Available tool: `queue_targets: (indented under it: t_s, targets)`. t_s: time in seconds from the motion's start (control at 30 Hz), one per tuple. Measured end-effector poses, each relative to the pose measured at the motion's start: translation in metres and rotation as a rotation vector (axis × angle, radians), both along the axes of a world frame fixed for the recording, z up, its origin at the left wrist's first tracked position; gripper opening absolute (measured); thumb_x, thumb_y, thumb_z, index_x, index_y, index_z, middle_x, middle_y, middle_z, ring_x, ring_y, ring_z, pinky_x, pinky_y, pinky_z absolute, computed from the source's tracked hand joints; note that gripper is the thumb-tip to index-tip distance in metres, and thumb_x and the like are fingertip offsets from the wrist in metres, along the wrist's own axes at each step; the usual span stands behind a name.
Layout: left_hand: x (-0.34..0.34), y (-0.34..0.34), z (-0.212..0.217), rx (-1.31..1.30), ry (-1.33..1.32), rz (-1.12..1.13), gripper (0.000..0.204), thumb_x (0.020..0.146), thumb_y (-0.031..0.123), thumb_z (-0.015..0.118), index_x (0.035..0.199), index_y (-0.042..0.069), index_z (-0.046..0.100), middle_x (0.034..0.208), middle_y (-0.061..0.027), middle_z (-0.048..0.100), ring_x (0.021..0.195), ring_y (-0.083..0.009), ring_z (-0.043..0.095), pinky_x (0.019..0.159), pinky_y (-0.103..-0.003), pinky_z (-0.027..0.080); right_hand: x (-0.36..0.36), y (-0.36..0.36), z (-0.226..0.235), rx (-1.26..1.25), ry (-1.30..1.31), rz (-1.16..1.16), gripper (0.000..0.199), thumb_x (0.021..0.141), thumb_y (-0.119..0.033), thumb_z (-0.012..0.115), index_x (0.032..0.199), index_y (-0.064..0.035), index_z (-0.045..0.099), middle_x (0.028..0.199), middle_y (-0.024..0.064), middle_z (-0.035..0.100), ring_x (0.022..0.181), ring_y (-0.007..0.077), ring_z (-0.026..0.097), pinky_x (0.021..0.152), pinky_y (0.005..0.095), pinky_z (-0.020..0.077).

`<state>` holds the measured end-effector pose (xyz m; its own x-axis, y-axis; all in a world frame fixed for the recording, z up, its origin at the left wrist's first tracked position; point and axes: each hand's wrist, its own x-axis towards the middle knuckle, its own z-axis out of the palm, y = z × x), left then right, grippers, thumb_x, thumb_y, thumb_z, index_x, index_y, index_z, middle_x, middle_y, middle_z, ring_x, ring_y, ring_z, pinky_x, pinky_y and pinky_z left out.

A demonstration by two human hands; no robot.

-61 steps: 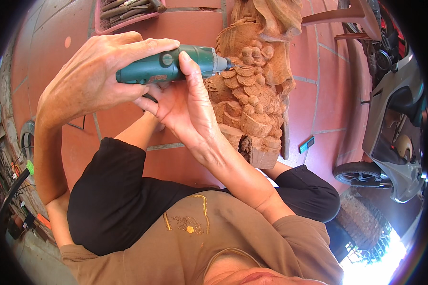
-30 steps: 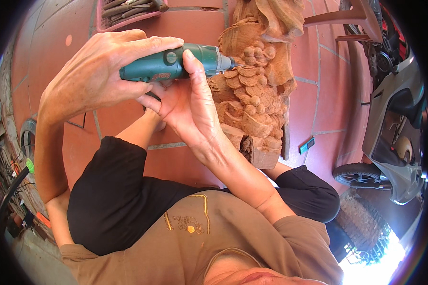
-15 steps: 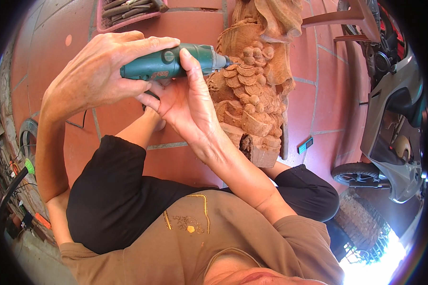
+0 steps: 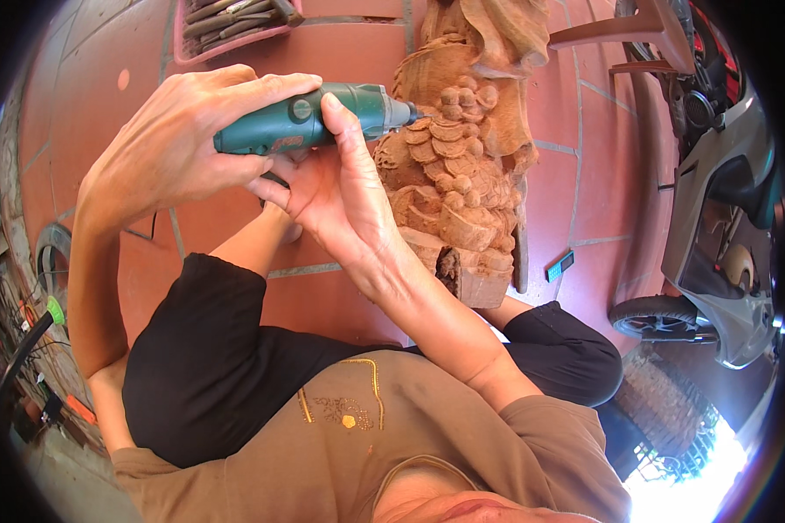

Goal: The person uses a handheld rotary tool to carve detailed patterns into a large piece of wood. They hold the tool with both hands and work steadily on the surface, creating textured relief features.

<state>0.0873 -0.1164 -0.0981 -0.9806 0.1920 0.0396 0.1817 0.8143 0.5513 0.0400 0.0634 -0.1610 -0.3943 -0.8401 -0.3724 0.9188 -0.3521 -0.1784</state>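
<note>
A green rotary tool (image 4: pixel 323 113) lies almost level in both hands, its dark tip pointing right. My left hand (image 4: pixel 187 131) is closed round its rear end, thumb below and fingers on top. My right hand (image 4: pixel 340 187) holds it from beneath, with the thumb up against the front part of the body. The tip meets the left edge of a brown wood carving (image 4: pixel 458 166), close to overlapping scale-like discs and round beads; whether it touches the wood is too small to tell. The carving's lower end rests by my legs.
A pink basket (image 4: pixel 183 39) of wooden-handled tools sits at the far left on red floor tiles (image 4: pixel 323 305). A small phone (image 4: pixel 560 267) lies right of the carving. A brown plastic chair (image 4: pixel 624 35) and a grey motorbike (image 4: pixel 715 227) stand further right.
The rotary tool and both hands have shifted very slightly left. The grip looks the same, and the carving stays in place apart from a slight shift of the view.
</note>
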Motion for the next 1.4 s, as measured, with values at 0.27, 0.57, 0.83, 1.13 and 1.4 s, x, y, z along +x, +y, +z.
queue_targets:
  t_s: [0.27,0.57,0.83,1.13,1.4]
  targets:
    - [-0.005,0.003,0.005,0.037,-0.01,-0.009,0.079,0.06,0.001,0.074,0.137,0.008,0.058,0.099,-0.0143,0.064,0.088,-0.0339,0.065,0.078,-0.041,0.054,0.0,0.003,0.005,-0.016,0.026,-0.069,0.048,0.096,-0.044,0.066,0.129,-0.013,0.051,0.125,0.0043,0.058,0.12,0.0199,0.058,0.101,0.0469,0.0518]
    - [-0.009,0.009,0.005,0.034,0.006,-0.005,0.081,0.06,0.003,0.076,0.139,0.009,0.057,0.101,-0.0132,0.064,0.091,-0.0325,0.065,0.08,-0.04,0.054,-0.002,0.005,0.007,-0.002,0.033,-0.124,0.046,0.097,-0.045,0.064,0.127,-0.0127,0.052,0.12,0.0038,0.059,0.113,0.0175,0.06,0.096,0.0442,0.0537]
    - [-0.01,0.014,0.002,0.019,0.009,0.024,0.082,0.061,0.004,0.077,0.14,0.011,0.057,0.099,-0.012,0.062,0.089,-0.0302,0.064,0.078,-0.04,0.053,-0.008,0.005,0.004,0.0,0.03,-0.097,0.049,0.096,-0.047,0.065,0.128,-0.0127,0.052,0.12,0.0048,0.06,0.11,0.0186,0.061,0.096,0.0454,0.0537]
    - [-0.007,0.015,-0.002,0.037,0.037,0.033,0.081,0.062,0.004,0.078,0.14,0.01,0.056,0.097,-0.0128,0.062,0.085,-0.0317,0.063,0.075,-0.041,0.053,-0.008,0.005,-0.002,0.03,-0.002,-0.093,0.051,0.094,-0.046,0.068,0.13,-0.0132,0.053,0.123,0.0052,0.059,0.114,0.0215,0.06,0.095,0.0463,0.0533]
    - [-0.003,0.013,-0.005,0.055,0.017,0.049,0.082,0.062,0.003,0.078,0.14,0.01,0.056,0.101,-0.0137,0.064,0.087,-0.0324,0.064,0.078,-0.04,0.054,-0.006,0.003,0.001,0.035,-0.01,-0.093,0.05,0.094,-0.043,0.07,0.128,-0.0124,0.052,0.121,0.0039,0.056,0.115,0.0202,0.058,0.096,0.0474,0.0528]
